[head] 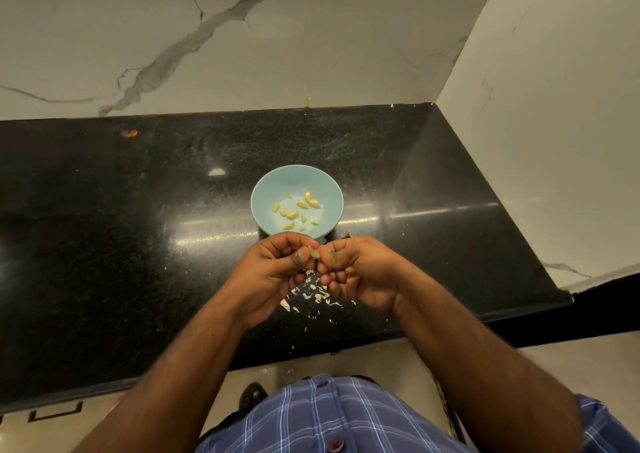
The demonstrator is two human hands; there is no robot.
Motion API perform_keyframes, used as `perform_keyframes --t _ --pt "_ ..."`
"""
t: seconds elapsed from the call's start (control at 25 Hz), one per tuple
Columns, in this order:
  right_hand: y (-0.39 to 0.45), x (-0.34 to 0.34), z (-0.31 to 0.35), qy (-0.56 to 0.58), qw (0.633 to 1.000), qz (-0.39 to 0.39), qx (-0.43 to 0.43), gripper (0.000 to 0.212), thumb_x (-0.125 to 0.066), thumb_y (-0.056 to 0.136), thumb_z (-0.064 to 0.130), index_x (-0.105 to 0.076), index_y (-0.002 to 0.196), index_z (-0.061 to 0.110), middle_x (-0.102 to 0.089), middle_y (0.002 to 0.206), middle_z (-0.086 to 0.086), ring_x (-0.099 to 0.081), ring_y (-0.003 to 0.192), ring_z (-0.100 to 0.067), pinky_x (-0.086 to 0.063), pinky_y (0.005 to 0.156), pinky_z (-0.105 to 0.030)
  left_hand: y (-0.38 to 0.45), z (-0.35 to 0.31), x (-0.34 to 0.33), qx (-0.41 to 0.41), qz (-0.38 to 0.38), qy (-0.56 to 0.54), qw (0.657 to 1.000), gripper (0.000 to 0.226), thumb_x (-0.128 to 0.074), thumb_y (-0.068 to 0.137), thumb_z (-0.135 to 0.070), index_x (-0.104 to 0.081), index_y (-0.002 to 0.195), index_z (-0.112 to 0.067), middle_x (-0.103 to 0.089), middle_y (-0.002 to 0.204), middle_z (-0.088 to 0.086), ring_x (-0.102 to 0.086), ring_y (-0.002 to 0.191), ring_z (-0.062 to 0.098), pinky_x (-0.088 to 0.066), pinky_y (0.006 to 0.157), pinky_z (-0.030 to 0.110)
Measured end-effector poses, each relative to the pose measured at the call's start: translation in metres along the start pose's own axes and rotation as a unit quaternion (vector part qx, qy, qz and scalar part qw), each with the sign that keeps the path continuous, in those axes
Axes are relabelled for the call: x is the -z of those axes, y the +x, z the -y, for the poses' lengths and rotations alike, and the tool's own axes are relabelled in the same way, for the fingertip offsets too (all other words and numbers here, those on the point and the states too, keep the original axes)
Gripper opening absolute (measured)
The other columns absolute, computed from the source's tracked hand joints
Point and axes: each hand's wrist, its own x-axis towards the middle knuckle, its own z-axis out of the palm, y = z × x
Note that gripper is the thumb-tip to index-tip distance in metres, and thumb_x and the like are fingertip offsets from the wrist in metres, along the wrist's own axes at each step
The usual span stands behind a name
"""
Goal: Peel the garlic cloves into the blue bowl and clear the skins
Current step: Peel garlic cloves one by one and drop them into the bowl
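Both the left hand [277, 272] and right hand [356, 272] pinch one garlic clove [314, 252] above the tabletop's near edge, just short of the blue bowl [329, 189]. Loose skins [317, 295] underneath could scatter floorward.

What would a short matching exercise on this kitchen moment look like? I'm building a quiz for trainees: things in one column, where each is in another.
Things:
1. peeled cloves
2. skins
3. clove being peeled
4. bowl

Places:
A. pinched between the left hand and the right hand
B. standing on the black counter, beyond the hands
C. inside the bowl
D. scattered on the counter under the hands

Pairs: 1-C, 2-D, 3-A, 4-B
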Motion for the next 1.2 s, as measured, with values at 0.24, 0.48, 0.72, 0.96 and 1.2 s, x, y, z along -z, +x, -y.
perform_keyframes --t 0.24,0.48,0.72,0.96,1.2 --pt "0.005 -0.004 -0.005 -0.080 0.991 -0.085 0.063 0.024 -0.054 0.095 -0.006 -0.064 0.077 0.006 -0.060 0.065 -0.005 -0.051 0.056 -0.011 -0.041 0.053 -0.023 0.003 0.006 -0.006 -0.022 -0.067 0.040 0.997 0.015 -0.067 0.085 -0.010 -0.080 0.091 -0.014 -0.072 0.075 0.007 -0.063 0.069 0.011 -0.048 0.058 0.018" --pt "0.005 -0.008 -0.009 -0.242 0.951 -0.155 0.115 0.030 -0.059 0.097 0.007 -0.064 0.068 0.016 -0.059 0.059 0.000 -0.052 0.063 -0.017 -0.046 0.064 -0.033 0.005 0.010 -0.004 -0.055 -0.086 0.164 0.981 0.016 -0.062 0.097 -0.005 -0.076 0.100 -0.012 -0.074 0.080 0.005 -0.063 0.077 0.017 -0.048 0.065 0.027" --pt "0.010 -0.006 -0.012 -0.282 0.936 -0.183 0.108 0.021 -0.055 0.099 0.022 -0.063 0.080 0.018 -0.063 0.071 0.001 -0.059 0.074 -0.018 -0.055 0.080 -0.047 0.004 0.009 -0.003 -0.056 -0.088 0.178 0.978 0.010 -0.071 0.090 -0.006 -0.075 0.099 -0.008 -0.075 0.081 0.008 -0.067 0.077 0.018 -0.051 0.065 0.027" --pt "0.008 -0.003 -0.020 -0.369 0.884 -0.200 0.207 0.021 -0.050 0.104 0.025 -0.051 0.083 0.027 -0.064 0.085 -0.002 -0.066 0.088 -0.029 -0.055 0.077 -0.048 0.003 0.009 -0.003 -0.046 -0.096 0.170 0.980 0.006 -0.069 0.092 -0.004 -0.074 0.096 -0.003 -0.074 0.080 0.013 -0.067 0.074 0.020 -0.052 0.062 0.024" --pt "0.011 0.003 -0.023 -0.249 0.929 -0.161 0.222 0.021 -0.055 0.103 0.014 -0.062 0.085 0.022 -0.068 0.077 0.002 -0.063 0.068 -0.007 -0.051 0.066 -0.029 -0.001 0.001 -0.003 0.021 -0.068 0.066 0.995 0.008 -0.064 0.094 -0.004 -0.071 0.094 -0.005 -0.073 0.083 0.011 -0.069 0.072 0.015 -0.054 0.062 0.019"
